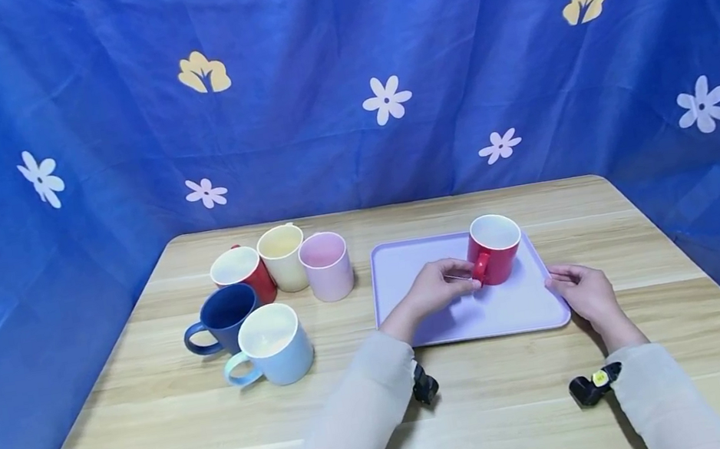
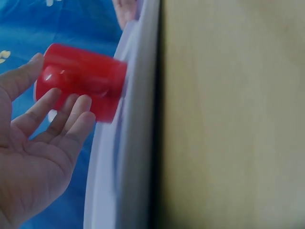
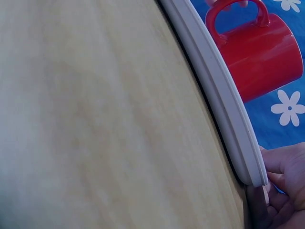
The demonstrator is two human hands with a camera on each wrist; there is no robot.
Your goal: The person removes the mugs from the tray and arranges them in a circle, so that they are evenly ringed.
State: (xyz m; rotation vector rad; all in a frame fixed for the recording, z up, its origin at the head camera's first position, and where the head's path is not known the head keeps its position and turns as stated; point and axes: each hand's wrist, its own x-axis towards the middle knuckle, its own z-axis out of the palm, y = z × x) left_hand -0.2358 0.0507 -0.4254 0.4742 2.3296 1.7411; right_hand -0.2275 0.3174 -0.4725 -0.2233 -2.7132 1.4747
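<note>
A red mug point(image 1: 495, 263) with a white inside stands upright on the right part of a lilac tray point(image 1: 441, 329), its handle toward the person. My left hand point(image 1: 438, 289) is right beside the handle, thumb and fingers spread apart; in the left wrist view the relaxed fingers point(image 2: 71, 121) overlap the mug's side without curling round it. At the tray's right edge is my right hand point(image 1: 586, 291), its thumb and fingertips holding the rim near the front corner. The right wrist view shows that hand point(image 3: 286, 176) partly, with some fingers hidden behind the rim.
Left of the tray stand several mugs: another red mug point(image 1: 258, 278), a cream mug point(image 1: 286, 270), a pink mug point(image 1: 332, 279), a dark blue mug point(image 1: 228, 323) and a light blue mug point(image 1: 289, 355). The wooden table point(image 1: 501, 421) is backed by a blue flowered cloth point(image 1: 314, 107).
</note>
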